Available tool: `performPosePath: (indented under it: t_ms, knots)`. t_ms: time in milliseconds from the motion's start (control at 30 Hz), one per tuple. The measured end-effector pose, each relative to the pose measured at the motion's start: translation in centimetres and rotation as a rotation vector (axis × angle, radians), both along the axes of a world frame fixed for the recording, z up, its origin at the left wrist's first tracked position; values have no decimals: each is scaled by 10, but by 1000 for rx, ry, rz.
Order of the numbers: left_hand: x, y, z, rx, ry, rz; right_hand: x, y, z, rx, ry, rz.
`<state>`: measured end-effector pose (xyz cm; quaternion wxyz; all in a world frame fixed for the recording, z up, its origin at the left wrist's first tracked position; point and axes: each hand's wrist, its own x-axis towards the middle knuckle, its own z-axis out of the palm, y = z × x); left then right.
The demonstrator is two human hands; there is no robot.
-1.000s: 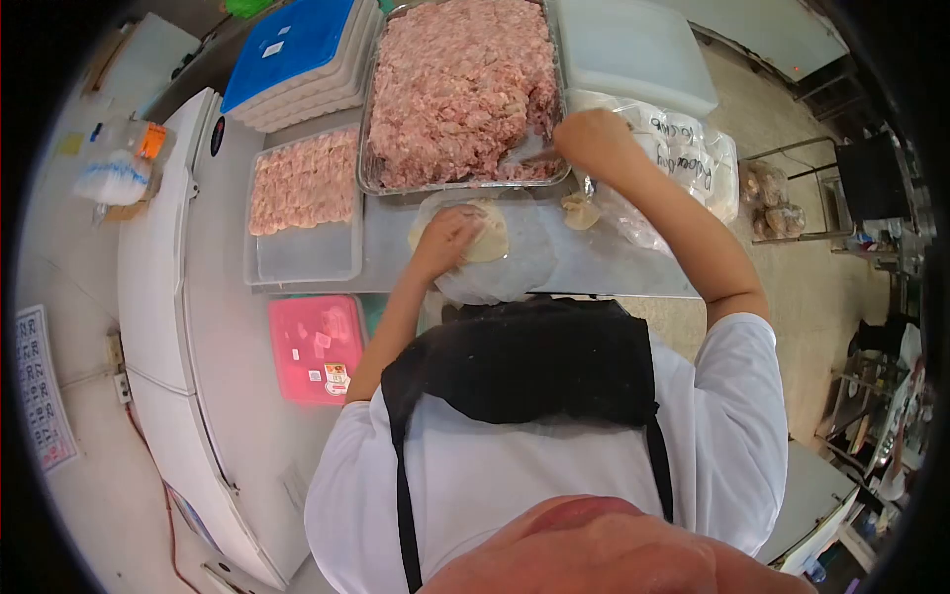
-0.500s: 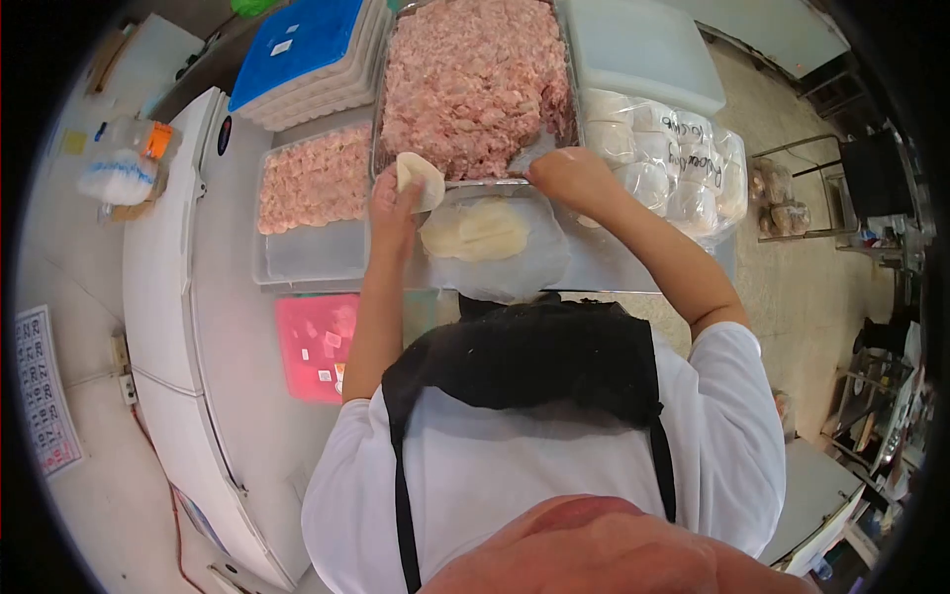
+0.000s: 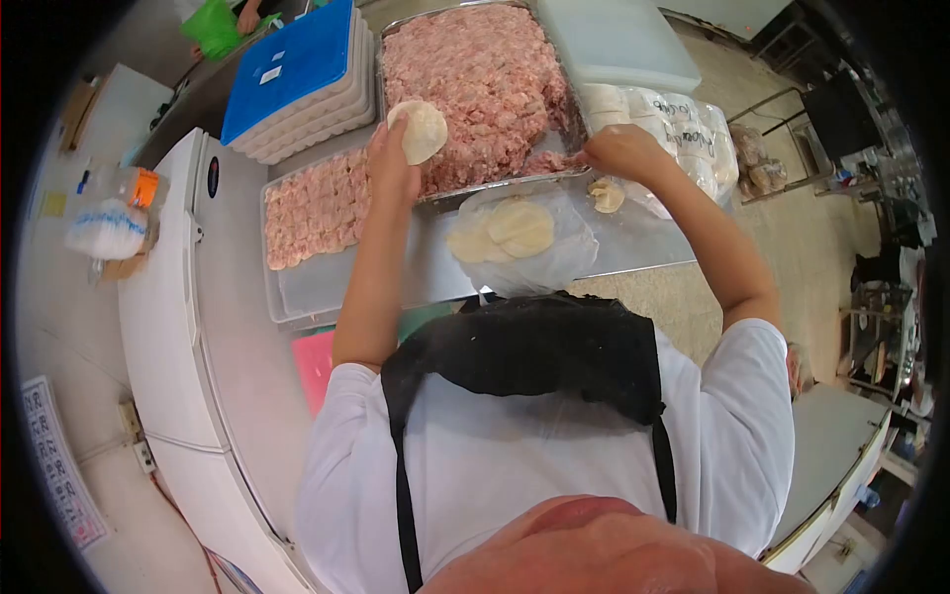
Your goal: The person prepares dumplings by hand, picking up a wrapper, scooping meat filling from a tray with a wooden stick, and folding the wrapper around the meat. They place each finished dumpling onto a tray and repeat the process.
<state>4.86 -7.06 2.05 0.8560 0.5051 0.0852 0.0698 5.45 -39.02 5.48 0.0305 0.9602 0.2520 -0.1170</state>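
Observation:
My left hand (image 3: 392, 166) pinches a round pale dumpling wrapper (image 3: 424, 133) by its left side, above the near left corner of a metal tray (image 3: 500, 185) heaped with minced meat (image 3: 465, 74). My right hand (image 3: 625, 154) is closed at the tray's near right corner. A bit of meat lies against its fingers; whatever they grip is hidden. More wrappers (image 3: 522, 228) overlap on a clear plastic sheet (image 3: 566, 265) in front of the tray. To the left, filled dumplings (image 3: 322, 203) sit in rows in a clear plastic tray (image 3: 297, 302).
A blue-lidded stack of trays (image 3: 292, 74) stands back left, a translucent container (image 3: 623, 45) back right. Bagged wrapper stacks (image 3: 683, 129) and a small dough scrap (image 3: 606, 195) lie right. Another person's hand (image 3: 249, 17) shows near a green bag (image 3: 213, 30).
The view has shifted. My left hand has turned the wrapper flatter towards the camera. My right hand remains at the tray's near right corner, with meat now showing beside its fingers.

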Motion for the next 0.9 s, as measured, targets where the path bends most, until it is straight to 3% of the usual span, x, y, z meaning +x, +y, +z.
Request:
performPosePath:
  t_ms: [167,267,367,400,500,633,733,867,900]
  knots:
    - [9,-11,-16,-371,69,-172,-28,-15,-7,603,174,-257]
    - [15,-40,-18,-510,54,-340,-41,8,22,760,198,-496]
    - [17,-75,-5,-682,114,-387,-35,26,-3,1207,98,-390]
    - [23,-84,-4,-795,47,-421,-35,37,-7,1216,119,-445]
    - [14,-93,42,-762,187,-281,-36,46,-36,928,-415,-137]
    - [21,-90,15,-791,133,-197,-52,23,35,346,-167,-144]
    - [16,-92,28,-690,123,-87,-54,29,30,542,-337,-62]
    - [11,-87,39,-602,149,-38,-31,13,33,382,-235,19]
    - [10,-87,40,-568,162,-12,-38,12,57,363,-242,40]
